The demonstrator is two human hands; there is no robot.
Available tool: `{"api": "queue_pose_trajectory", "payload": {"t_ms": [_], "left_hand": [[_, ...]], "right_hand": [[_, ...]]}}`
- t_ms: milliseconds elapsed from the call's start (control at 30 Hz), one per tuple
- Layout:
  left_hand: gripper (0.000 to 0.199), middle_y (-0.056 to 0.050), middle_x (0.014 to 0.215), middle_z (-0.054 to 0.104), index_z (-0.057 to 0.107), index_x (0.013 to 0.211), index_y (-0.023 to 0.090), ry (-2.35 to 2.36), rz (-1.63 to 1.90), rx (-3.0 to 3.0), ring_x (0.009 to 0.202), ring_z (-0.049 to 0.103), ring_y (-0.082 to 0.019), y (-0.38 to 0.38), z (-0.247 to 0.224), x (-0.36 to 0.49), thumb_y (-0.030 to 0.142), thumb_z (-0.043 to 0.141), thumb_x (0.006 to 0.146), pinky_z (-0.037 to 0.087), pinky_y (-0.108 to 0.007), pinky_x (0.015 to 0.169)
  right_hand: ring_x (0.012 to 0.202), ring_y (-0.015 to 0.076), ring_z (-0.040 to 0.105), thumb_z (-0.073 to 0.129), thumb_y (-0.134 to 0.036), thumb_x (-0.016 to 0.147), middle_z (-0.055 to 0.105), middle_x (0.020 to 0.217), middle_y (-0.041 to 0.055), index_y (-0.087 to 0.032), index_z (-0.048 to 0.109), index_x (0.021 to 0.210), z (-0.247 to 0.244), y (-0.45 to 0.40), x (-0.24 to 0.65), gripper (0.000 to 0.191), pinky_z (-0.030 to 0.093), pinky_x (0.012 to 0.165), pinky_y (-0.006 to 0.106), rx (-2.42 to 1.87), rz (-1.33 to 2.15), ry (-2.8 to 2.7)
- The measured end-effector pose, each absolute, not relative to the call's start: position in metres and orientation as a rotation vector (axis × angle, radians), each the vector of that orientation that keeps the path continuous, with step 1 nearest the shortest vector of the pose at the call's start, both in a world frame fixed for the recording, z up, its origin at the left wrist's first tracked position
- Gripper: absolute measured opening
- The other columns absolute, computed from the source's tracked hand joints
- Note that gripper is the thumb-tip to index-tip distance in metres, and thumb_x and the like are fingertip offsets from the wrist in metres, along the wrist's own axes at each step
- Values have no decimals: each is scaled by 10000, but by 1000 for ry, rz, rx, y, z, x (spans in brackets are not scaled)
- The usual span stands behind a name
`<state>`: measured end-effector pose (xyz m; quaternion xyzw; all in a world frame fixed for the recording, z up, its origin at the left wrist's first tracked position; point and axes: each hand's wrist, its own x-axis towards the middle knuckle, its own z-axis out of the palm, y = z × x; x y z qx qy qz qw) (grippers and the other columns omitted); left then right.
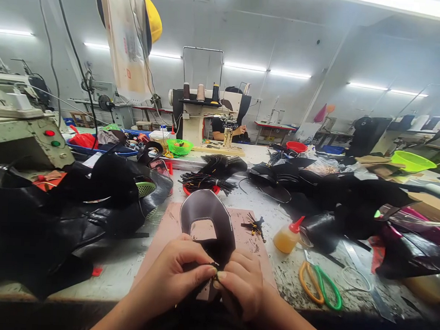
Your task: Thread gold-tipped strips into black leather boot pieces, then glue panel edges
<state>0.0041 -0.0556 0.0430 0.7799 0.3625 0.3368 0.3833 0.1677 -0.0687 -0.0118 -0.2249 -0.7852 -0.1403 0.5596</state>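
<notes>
My left hand (181, 270) and my right hand (242, 282) meet at the front of the bench, thumbs and fingertips pinched close together. Between them they grip a curved black leather piece (207, 203), which looks like a shoe upper. Its rounded far end, with a pale edge and an opening in the middle, rests over a pink board (166, 231). A tiny gold-coloured bit shows at the fingertips, too small to name. The near part of the leather is hidden by my hands. A small bunch of black strips (255, 226) lies on the board to the right.
Black leather pieces are heaped left (87, 203) and right (335, 199). A glue bottle (287, 238) and scissors (319, 283) lie to the right. Black strips fill a red bowl (208, 184) ahead. Beyond stand a sewing machine (193, 120) and a person's hand (239, 131).
</notes>
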Motion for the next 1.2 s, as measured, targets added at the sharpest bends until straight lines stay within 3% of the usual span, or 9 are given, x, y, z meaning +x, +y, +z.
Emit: {"api": "queue_pose_trajectory", "payload": {"t_ms": [167,367,600,800,1200], "left_hand": [[182,-16,531,628,686,584,209,934,904,1955,577,485,-158,-59,48,7,299,600,716,370,-259,572],[170,-15,562,606,640,572,184,1003,1112,1900,556,517,-148,-50,36,11,266,575,706,396,-250,551],[151,5,581,595,608,592,170,1158,1504,1725,565,515,-135,-17,12,19,264,568,703,412,-233,566],[202,34,483,510,598,556,161,1312,1641,1431,473,426,-108,21,12,19,340,571,646,355,-218,474],[176,62,419,454,537,480,167,1390,1666,1168,444,401,-95,72,-21,19,306,581,578,316,-219,479]], "right_hand": [[442,117,333,331,-153,879,402,463,-34,-188,474,696,-9,-68,168,235,262,447,256,-547,-325,-1876],[561,119,472,466,-101,839,527,603,-2,-156,580,804,1,-70,168,131,342,540,281,-510,-581,-1819],[511,127,353,448,-47,833,440,507,2,-138,551,601,-6,-73,153,270,248,494,293,-765,-539,-2030],[525,141,351,403,-58,798,441,566,16,-147,536,603,-22,-77,149,253,241,500,298,-608,-464,-2326],[527,122,356,435,-60,837,442,552,-6,-142,537,615,-30,-90,170,258,266,513,270,-539,-282,-2403]]}}
